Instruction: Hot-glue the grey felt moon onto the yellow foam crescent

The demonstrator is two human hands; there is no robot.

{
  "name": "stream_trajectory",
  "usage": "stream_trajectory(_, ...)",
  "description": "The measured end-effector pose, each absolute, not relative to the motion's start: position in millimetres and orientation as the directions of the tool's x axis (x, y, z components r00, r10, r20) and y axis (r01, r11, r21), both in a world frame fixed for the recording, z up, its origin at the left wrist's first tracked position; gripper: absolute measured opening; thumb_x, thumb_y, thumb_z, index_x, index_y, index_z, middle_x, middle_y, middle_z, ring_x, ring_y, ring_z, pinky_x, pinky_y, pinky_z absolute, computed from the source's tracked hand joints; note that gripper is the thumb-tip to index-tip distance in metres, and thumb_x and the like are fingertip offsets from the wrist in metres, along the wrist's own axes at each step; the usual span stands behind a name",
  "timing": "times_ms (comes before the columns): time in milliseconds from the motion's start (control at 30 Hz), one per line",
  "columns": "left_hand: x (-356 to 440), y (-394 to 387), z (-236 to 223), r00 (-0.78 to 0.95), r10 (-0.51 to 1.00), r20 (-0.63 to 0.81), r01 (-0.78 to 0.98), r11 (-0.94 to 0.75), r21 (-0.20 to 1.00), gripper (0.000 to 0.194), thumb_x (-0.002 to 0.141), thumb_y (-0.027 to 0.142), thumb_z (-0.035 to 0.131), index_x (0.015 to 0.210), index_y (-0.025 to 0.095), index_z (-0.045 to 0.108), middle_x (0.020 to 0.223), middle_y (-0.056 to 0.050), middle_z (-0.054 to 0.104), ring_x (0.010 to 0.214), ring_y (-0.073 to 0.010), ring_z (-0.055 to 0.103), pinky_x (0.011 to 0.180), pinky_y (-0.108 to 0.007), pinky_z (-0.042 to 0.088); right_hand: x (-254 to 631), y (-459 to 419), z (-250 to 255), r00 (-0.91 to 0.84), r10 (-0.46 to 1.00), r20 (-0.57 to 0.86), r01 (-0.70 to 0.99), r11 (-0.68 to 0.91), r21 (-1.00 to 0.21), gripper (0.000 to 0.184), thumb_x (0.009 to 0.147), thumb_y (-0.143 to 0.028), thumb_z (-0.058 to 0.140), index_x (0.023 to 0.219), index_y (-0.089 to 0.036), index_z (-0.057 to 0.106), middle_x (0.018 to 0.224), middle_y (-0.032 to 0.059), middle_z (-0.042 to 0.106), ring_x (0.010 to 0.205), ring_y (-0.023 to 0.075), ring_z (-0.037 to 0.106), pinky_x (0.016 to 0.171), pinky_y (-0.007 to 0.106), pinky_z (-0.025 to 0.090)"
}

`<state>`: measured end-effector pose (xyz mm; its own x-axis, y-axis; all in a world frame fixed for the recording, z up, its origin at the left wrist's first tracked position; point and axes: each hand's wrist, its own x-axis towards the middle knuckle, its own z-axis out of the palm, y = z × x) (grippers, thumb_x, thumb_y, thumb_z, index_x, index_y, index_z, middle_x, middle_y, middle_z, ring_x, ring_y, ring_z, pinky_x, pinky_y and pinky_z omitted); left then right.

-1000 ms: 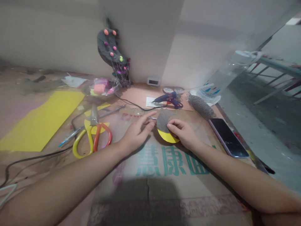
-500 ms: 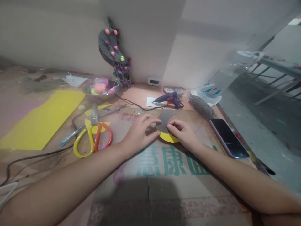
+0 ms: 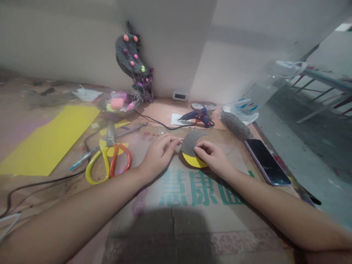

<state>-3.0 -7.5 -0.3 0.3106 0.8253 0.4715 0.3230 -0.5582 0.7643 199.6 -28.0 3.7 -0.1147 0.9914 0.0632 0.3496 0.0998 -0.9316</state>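
Note:
A yellow card crescent [image 3: 194, 161] lies low over the cardboard, its upper part covered by grey yarn [image 3: 190, 143] and its lower end bare. My right hand [image 3: 211, 156] is closed on the crescent's inner edge, thumb and forefinger pinching it. At the opposite side, my left hand [image 3: 162, 154] has its thumb and forefinger pressed together just beside the yarn-covered edge. What sits between those left fingertips is too small to make out. Behind the crescent, a blue glue gun [image 3: 194, 115] with a lit red light rests near a white card. A grey yarn bundle [image 3: 236, 125] lies to the right.
Scissors [image 3: 110, 157] with yellow and red handles and yellow card [image 3: 55, 139] lie left. A phone [image 3: 266, 161] and clear bottle [image 3: 261, 90] stand near the right table edge. A decorated grey crescent [image 3: 129, 55] hangs at the wall. A black cable crosses the left side.
My left fingers have closed from a spread grip into a pinch, drawing slightly left off the crescent. The crescent has shifted and turned slightly, while my right hand keeps its pinch.

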Motion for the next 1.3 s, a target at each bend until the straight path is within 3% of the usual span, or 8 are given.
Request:
stream_trajectory(233, -2, -3, -1, 0.220, 0.932, 0.289, 0.347, -0.352, 0.869, 0.021, 0.086, 0.038, 0.058, 0.085, 0.019, 0.068, 0.088, -0.003, 0.071, 0.086, -0.0186, 0.062, 0.083, -0.032, 0.046, 201, -28, 1, -0.134, 0.989, 0.060, 0.350, 0.104, -0.931, 0.020, 0.081, -0.039, 0.059, 0.076, -0.019, 0.058, 0.071, -0.0007, 0.055, 0.064, 0.0124, 0.049, 0.059, 0.025, 0.039)
stream_trajectory(367, -3, 0, -6, 0.248, 0.937, 0.245, 0.273, -0.310, 0.911, 0.028, 0.090, 0.040, 0.051, 0.083, 0.018, 0.065, 0.086, -0.004, 0.069, 0.083, -0.0178, 0.062, 0.079, -0.030, 0.046, 201, -28, -1, -0.150, 0.986, 0.068, 0.366, 0.119, -0.923, 0.020, 0.081, -0.038, 0.058, 0.077, -0.019, 0.058, 0.073, -0.0001, 0.056, 0.066, 0.0132, 0.050, 0.060, 0.025, 0.039)
stream_trajectory(500, -3, 1, -7, 0.302, 0.920, 0.251, 0.234, -0.327, 0.915, 0.036, 0.094, 0.041, 0.041, 0.082, 0.017, 0.065, 0.086, -0.005, 0.069, 0.086, -0.0180, 0.061, 0.080, -0.029, 0.045, 203, -27, -3, -0.162, 0.983, 0.092, 0.385, 0.148, -0.911, 0.018, 0.082, -0.036, 0.058, 0.076, -0.019, 0.058, 0.074, 0.0001, 0.057, 0.068, 0.0134, 0.052, 0.063, 0.025, 0.040)
stream_trajectory(733, 0, -1, -1, 0.453, 0.833, 0.317, 0.364, -0.497, 0.788, 0.029, 0.089, 0.037, 0.051, 0.071, 0.018, 0.061, 0.073, -0.001, 0.061, 0.078, -0.0170, 0.056, 0.077, -0.029, 0.042, 204, -28, -4, -0.193, 0.972, 0.131, 0.423, 0.203, -0.883, 0.019, 0.083, -0.037, 0.059, 0.077, -0.019, 0.062, 0.078, 0.0011, 0.062, 0.074, 0.0149, 0.055, 0.069, 0.026, 0.043)
stream_trajectory(867, -1, 0, -3, 0.395, 0.878, 0.270, 0.311, -0.404, 0.860, 0.029, 0.090, 0.038, 0.049, 0.075, 0.017, 0.061, 0.076, -0.002, 0.062, 0.077, -0.0162, 0.056, 0.072, -0.028, 0.043, 206, -28, -2, -0.176, 0.981, 0.088, 0.299, 0.138, -0.944, 0.028, 0.087, -0.045, 0.055, 0.088, -0.020, 0.067, 0.081, 0.0026, 0.065, 0.076, 0.0154, 0.058, 0.070, 0.027, 0.045)
stream_trajectory(1067, -2, 2, -5, 0.358, 0.904, 0.233, 0.273, -0.341, 0.900, 0.031, 0.089, 0.041, 0.048, 0.072, 0.017, 0.058, 0.073, -0.001, 0.058, 0.073, -0.0153, 0.054, 0.068, -0.026, 0.042, 209, -28, -1, -0.181, 0.982, 0.048, 0.230, 0.090, -0.969, 0.033, 0.083, -0.049, 0.060, 0.097, -0.021, 0.069, 0.102, 0.0070, 0.069, 0.092, 0.0189, 0.062, 0.079, 0.030, 0.048)
stream_trajectory(1300, -1, 4, -7, 0.323, 0.924, 0.203, 0.253, -0.291, 0.923, 0.031, 0.088, 0.042, 0.049, 0.072, 0.017, 0.057, 0.072, 0.000, 0.058, 0.070, -0.0144, 0.052, 0.066, -0.025, 0.041, 212, -27, -4, -0.234, 0.971, -0.053, 0.094, -0.031, -0.995, 0.031, 0.083, -0.046, 0.061, 0.103, -0.023, 0.066, 0.086, 0.0027, 0.066, 0.071, 0.0134, 0.059, 0.065, 0.025, 0.046)
